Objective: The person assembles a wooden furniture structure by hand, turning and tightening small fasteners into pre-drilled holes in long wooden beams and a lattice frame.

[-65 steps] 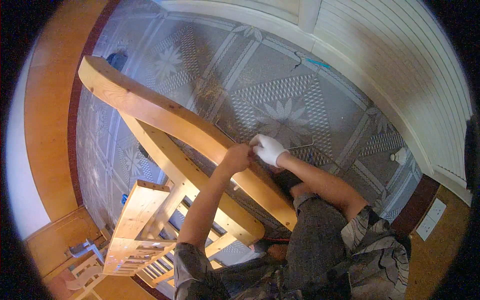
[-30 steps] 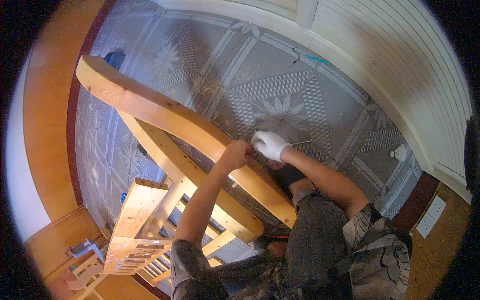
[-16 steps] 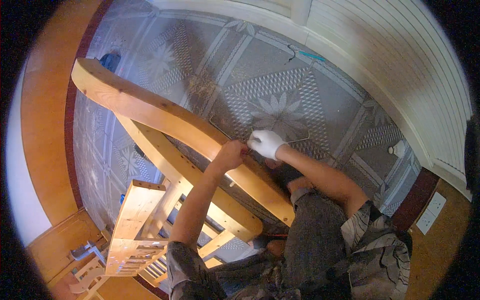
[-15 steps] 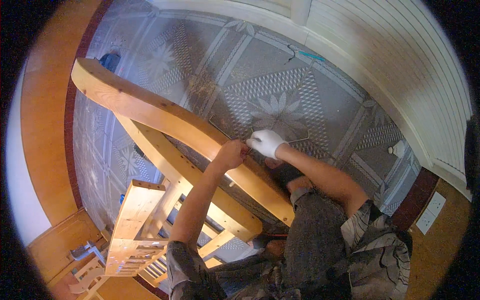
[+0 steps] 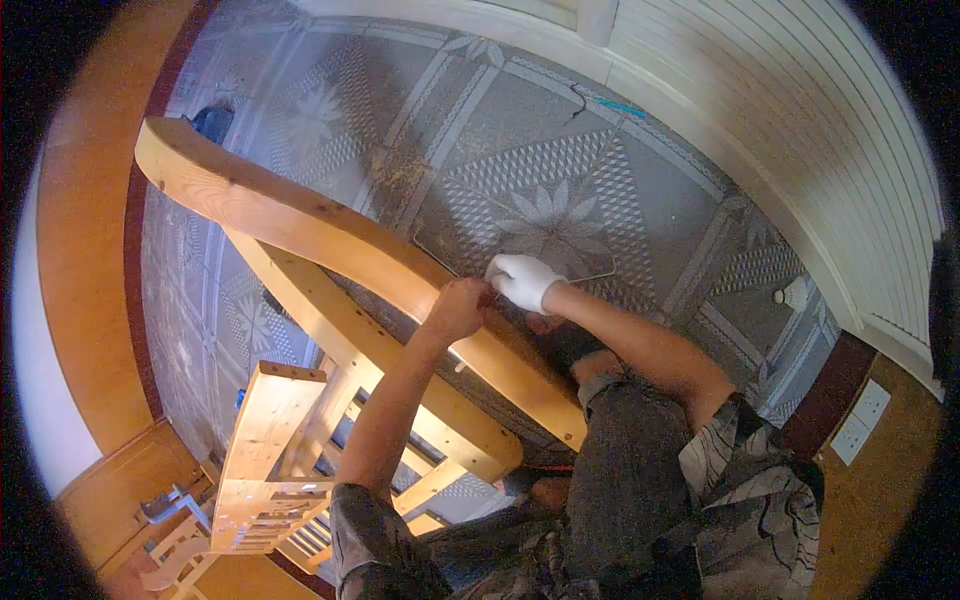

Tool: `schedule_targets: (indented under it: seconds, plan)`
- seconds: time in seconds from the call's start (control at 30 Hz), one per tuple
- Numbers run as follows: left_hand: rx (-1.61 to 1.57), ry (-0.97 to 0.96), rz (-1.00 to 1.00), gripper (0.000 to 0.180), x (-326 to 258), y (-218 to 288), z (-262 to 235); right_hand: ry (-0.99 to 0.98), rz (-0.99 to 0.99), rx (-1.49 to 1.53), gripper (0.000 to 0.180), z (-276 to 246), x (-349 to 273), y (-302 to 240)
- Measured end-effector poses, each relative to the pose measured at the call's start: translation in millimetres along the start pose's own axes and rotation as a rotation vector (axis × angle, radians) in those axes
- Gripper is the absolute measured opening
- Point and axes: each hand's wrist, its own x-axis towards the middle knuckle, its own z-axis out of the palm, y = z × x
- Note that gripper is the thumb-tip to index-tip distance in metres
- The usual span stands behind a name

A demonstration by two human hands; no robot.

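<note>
A curved, varnished wooden beam (image 5: 370, 250) runs from the far left to beside my knee. At its far edge my hands meet. My bare left hand (image 5: 460, 307) is closed, fingertips pinched together over the beam. My right hand (image 5: 522, 282), in a white glove, is closed close against the left fingertips. Whatever small thing lies between them is hidden by the fingers. A thin bent metal rod (image 5: 613, 262) shows just beyond the glove; I cannot tell whether I touch it. A white peg (image 5: 460, 367) pokes out below the beam.
A second wooden beam (image 5: 300, 300) and a slatted wooden frame (image 5: 265, 440) lie on the left. A blue-grey clamp-like tool (image 5: 178, 503) is at lower left. Beyond the patterned floor (image 5: 540, 120), a turquoise strip (image 5: 620, 106) lies near the ribbed white panel (image 5: 780, 130).
My gloved right hand has shifted slightly left and turned a little against the left fingertips. The left hand stays nearly in place; the whole view has drifted slightly.
</note>
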Motion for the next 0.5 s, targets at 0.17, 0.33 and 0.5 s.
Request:
schedule_targets:
  seconds: [0.17,0.33,0.5]
  plan:
    - [0.064,-0.006,-0.013,0.014,3.1,0.8,0.9,-0.017,-0.028,-0.014,0.022,-0.8,-1.5,-2.1]
    - [0.091,-0.009,-0.097,0.013,3.7,2.4,-0.4,-0.056,0.026,-0.142,0.022,-2.1,1.2,-4.4]
    - [-0.021,0.103,-0.024,0.011,-0.4,5.5,2.4,0.009,-0.054,-0.031,0.023,0.2,-6.4,-0.3]
